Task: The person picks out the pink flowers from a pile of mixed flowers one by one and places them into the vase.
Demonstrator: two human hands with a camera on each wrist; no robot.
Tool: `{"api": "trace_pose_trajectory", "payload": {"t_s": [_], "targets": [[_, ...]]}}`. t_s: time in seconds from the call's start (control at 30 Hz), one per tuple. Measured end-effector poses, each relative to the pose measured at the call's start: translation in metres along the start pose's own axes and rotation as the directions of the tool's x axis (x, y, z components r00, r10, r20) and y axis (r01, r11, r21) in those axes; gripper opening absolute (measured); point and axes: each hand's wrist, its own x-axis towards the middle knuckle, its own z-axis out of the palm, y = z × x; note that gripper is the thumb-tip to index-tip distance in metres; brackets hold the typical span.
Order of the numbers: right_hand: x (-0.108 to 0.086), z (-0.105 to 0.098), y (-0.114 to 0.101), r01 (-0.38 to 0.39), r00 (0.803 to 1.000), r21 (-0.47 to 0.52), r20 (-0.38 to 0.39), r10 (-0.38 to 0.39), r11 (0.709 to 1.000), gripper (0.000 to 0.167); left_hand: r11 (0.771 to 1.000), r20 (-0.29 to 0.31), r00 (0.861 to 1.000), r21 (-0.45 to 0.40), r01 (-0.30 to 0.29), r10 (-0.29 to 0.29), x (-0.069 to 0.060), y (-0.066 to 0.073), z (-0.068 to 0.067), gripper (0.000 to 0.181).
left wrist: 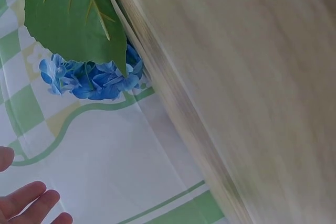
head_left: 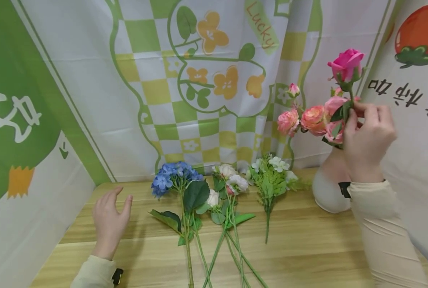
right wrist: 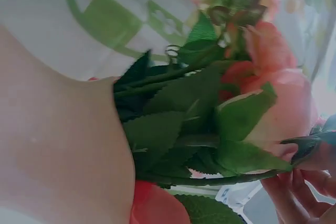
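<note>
My right hand (head_left: 370, 136) pinches the stem of a bright pink rose (head_left: 347, 66) between thumb and fingers. The rose stands upright above a pale pink-and-white vase (head_left: 329, 192), at the right of the table. Coral-pink flowers (head_left: 313, 120) lean out of the vase beside that hand. In the right wrist view, the fingers (right wrist: 294, 195) are at the stem, with green leaves (right wrist: 184, 98) around the vase's mouth. How deep the stem goes is hidden. My left hand (head_left: 109, 222) is empty at the table's left, fingers spread loosely, apart from the blue hydrangea (head_left: 176, 176).
On the wooden table (head_left: 300, 248), white flowers (head_left: 235, 184) with crossed long stems lie right of the hydrangea. A short green-and-white sprig (head_left: 269, 184) lies nearer the vase. A checked curtain (head_left: 206, 136) hangs behind, and printed cloths close in both sides.
</note>
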Motion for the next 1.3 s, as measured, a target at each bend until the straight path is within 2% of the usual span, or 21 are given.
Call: {"api": "trace_pose_trajectory", "payload": {"t_s": [0.3, 0.53, 0.63, 0.77, 0.9, 1.13, 1.3], "targets": [[-0.002, -0.001, 0.005, -0.025, 1.0, -0.024, 0.013, 0.026, 0.999, 0.028, 1.0, -0.001, 1.0, 0.006, 0.007, -0.007, 0.0, 0.0, -0.001, 0.039], [-0.004, -0.004, 0.002, -0.041, 0.999, -0.016, -0.013, 0.041, 0.999, 0.027, 1.0, 0.014, 1.0, 0.013, 0.023, -0.023, 0.001, -0.001, -0.001, 0.04], [-0.003, -0.004, 0.003, -0.061, 0.998, -0.031, -0.03, 0.06, 0.998, 0.027, 0.999, 0.019, 0.999, 0.013, 0.033, -0.034, 0.001, -0.001, -0.001, 0.04], [0.003, -0.004, 0.006, -0.126, 0.991, -0.041, -0.052, 0.124, 0.991, 0.025, 0.999, 0.016, 0.999, 0.012, 0.034, -0.034, 0.001, -0.001, -0.002, 0.04], [0.009, -0.008, 0.01, -0.165, 0.986, -0.034, -0.025, 0.165, 0.986, 0.026, 1.0, 0.016, 0.999, 0.014, 0.028, -0.028, 0.001, -0.001, -0.001, 0.04], [0.009, -0.01, 0.011, -0.131, 0.991, -0.002, 0.002, 0.131, 0.991, 0.026, 0.999, 0.018, 0.999, 0.019, 0.033, -0.033, 0.0, -0.001, -0.001, 0.04], [0.008, -0.014, 0.004, -0.114, 0.993, -0.043, 0.008, 0.115, 0.992, 0.026, 1.0, 0.01, 1.0, 0.018, 0.025, -0.025, 0.001, -0.001, -0.002, 0.04]]}}
